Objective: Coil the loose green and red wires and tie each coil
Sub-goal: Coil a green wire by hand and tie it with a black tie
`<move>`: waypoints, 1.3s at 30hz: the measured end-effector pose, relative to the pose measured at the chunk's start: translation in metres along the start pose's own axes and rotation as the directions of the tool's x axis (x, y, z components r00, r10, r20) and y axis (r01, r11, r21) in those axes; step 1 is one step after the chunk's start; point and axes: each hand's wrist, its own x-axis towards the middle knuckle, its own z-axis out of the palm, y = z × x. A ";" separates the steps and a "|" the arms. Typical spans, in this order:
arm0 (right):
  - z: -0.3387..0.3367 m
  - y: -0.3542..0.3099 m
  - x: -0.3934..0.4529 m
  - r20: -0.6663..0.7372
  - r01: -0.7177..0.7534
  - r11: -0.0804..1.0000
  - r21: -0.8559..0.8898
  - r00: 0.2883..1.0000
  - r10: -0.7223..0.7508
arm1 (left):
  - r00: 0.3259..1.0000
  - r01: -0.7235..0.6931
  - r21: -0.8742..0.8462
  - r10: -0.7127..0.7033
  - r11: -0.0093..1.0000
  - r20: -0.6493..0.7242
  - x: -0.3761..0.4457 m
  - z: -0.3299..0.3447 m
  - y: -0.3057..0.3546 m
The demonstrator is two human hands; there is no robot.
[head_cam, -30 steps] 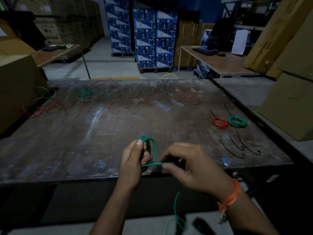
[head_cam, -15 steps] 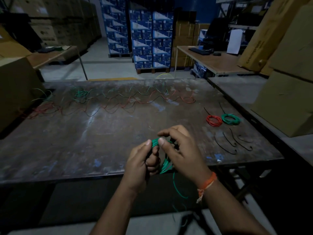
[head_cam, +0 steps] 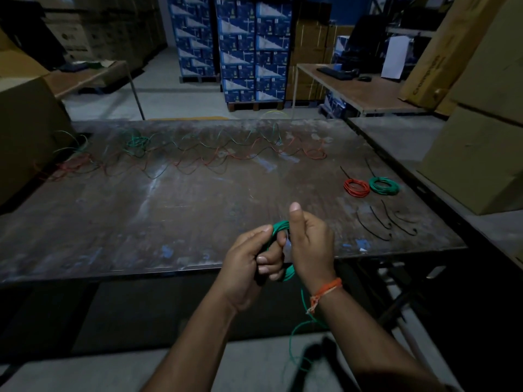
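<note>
Both hands now meet just over the near edge of the bench (head_cam: pixel 113 222), right of centre. A second ago the right hand (head_cam: pixel 310 244) was pulled out to the side with a short stretch of wire taut between the hands; now it has closed in on the left hand (head_cam: pixel 249 261) and laid that stretch onto the coil. So another turn went on the partly wound green wire coil (head_cam: pixel 280 226), and coiling of this wire goes on, not yet tying.

Left-hand fingers curl around the coil's lower side, thumb pressing its top. Right-hand fingers wrap the coil's other side, thumb sticking up free.

Loose green wire tail (head_cam: pixel 300 335) hangs from under the hands below the bench edge, looping near the floor; more looks left to wind, though its end is lost in blur and dark. Most of the coil is covered by fingers, so turn count unreadable.

Toward the right edge: four black zip ties (head_cam: pixel 379 224), lying apart. Beyond them the finished red wire coil (head_cam: pixel 356 188) and finished green wire coil (head_cam: pixel 384 185), side by side, each with a black tie tail.

Along the far edge, the tangle of loose red and green wires (head_cam: pixel 198 157) stretches to the far left corner; dim, strands can't be separated.
</note>
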 end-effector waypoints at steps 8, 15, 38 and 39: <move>0.010 -0.003 -0.010 0.056 0.064 0.998 -0.008 0.996 -0.063 | 0.998 -0.051 -0.001 0.051 0.999 -0.046 -0.012 -0.006 0.000; 0.015 -0.004 -0.008 0.108 0.117 0.989 -0.092 0.988 -0.107 | 0.986 -0.066 -0.064 0.056 0.996 -0.156 -0.018 -0.004 -0.001; -0.056 0.001 -0.031 0.629 0.426 0.899 -0.102 0.728 -0.273 | 0.915 -0.247 -0.204 0.159 0.947 -0.370 -0.006 -0.054 0.018; -0.052 -0.007 -0.032 0.647 0.480 0.870 -0.110 0.699 -0.304 | 0.914 -0.239 -0.131 0.177 0.962 -0.366 -0.005 -0.050 0.014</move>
